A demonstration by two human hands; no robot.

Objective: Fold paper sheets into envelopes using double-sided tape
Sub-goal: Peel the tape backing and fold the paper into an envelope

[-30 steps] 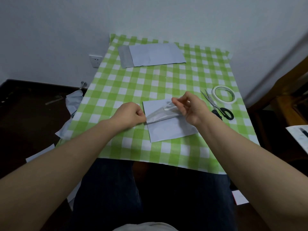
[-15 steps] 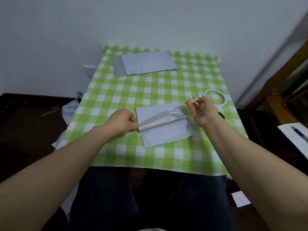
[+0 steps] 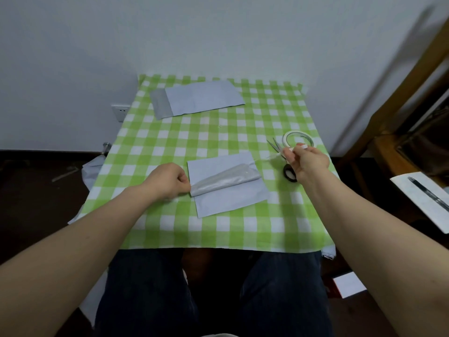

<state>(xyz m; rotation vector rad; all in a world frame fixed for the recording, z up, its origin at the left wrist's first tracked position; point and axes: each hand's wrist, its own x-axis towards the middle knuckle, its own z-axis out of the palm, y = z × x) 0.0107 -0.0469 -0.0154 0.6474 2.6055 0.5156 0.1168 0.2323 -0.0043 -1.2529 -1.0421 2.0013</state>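
A pale folded paper sheet (image 3: pixel 230 198) lies in the middle of the green checked table (image 3: pixel 218 132), its grey flap (image 3: pixel 226 180) curled up. My left hand (image 3: pixel 167 180) pinches the flap's left end. My right hand (image 3: pixel 307 161) is raised to the right of the sheet and pinches a thin white tape backing strip (image 3: pixel 274 155) that trails off to the left. A roll of double-sided tape (image 3: pixel 298 139) lies just beyond that hand. Scissors (image 3: pixel 279 149) lie under it, partly hidden.
A finished envelope (image 3: pixel 196 99) lies at the table's far end. A wooden chair (image 3: pixel 401 117) stands at the right, with a paper and pen (image 3: pixel 427 198) on a surface beside it. Loose paper scraps (image 3: pixel 92 166) lie on the dark floor at the left.
My right hand has pulled the backing strip off the flap and moved right, away from the sheet. My left hand kept its hold on the flap's left end.
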